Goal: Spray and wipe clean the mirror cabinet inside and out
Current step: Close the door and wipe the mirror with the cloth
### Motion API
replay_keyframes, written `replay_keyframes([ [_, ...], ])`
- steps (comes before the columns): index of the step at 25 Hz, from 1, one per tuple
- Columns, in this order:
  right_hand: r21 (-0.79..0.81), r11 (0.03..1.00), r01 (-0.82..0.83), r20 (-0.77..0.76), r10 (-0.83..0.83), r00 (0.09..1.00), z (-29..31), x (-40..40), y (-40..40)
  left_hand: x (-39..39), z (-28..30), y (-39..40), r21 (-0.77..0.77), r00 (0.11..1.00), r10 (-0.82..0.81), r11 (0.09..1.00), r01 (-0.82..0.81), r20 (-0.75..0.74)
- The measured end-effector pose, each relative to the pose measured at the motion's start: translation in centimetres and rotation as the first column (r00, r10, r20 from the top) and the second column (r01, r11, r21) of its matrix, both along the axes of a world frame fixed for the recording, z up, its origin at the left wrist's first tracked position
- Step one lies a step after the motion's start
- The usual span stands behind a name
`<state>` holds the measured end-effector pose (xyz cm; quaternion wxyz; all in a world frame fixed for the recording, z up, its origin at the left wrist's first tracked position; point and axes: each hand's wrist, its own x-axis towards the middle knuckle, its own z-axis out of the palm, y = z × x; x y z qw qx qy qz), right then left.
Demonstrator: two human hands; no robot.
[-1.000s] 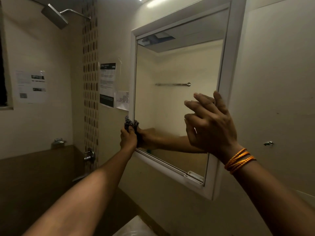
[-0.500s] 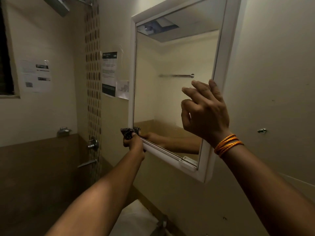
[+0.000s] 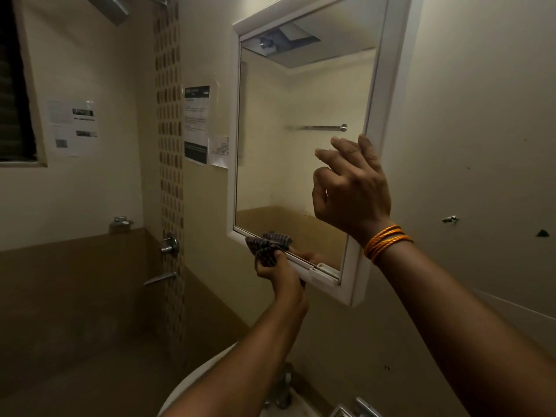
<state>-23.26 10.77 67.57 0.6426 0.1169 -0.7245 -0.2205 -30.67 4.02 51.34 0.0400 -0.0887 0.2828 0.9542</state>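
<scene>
The white-framed mirror cabinet (image 3: 382, 94) hangs on the wall with its door closed, and the glass (image 3: 301, 161) reflects the room. My left hand (image 3: 281, 275) grips a dark striped cloth (image 3: 267, 245) bunched against the bottom frame rail, left of the middle. My right hand (image 3: 352, 188), with orange threads at the wrist, is raised in front of the glass. Its outstretched fingertips touch the right frame edge and the index finger is bent. It holds nothing.
A white washbasin (image 3: 192, 383) with a metal tap (image 3: 284, 386) sits below my arms. A shower valve (image 3: 170, 245) and spout (image 3: 159, 278) stick out of the tiled strip at left. Paper notices (image 3: 197, 124) are taped beside the cabinet. The bare wall lies to the right.
My left hand has slid the cloth down from the frame's lower left side and rightward along the bottom rail. My right hand has stayed at the right frame edge.
</scene>
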Motion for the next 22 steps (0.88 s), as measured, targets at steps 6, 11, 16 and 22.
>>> replay_keyframes([
  [6, -0.011, 1.000, -0.013, 0.012, 0.013, 1.000, -0.1, -0.1, 0.2, 6.3, -0.9, 2.6, 0.012, 0.992, -0.123, 0.992, 0.123, -0.007],
  [11, -0.007, 0.999, -0.049, 0.000, 0.049, 0.999, -0.3, -0.1, 0.5, 7.3, -1.1, 1.0, -0.310, 0.996, 0.023, 0.949, -0.048, -0.082],
  [16, -0.065, 0.978, -0.196, -0.064, 0.192, 0.979, -0.3, -0.3, 0.5, 7.6, 0.7, -0.4, -0.403, 0.848, 0.183, 0.817, -0.413, -0.498],
  [22, -0.152, 0.970, -0.189, -0.128, 0.170, 0.977, -0.4, -0.2, 0.4, 5.6, 0.9, 0.7, -0.543, 0.560, -0.111, 0.455, -0.706, -0.821],
])
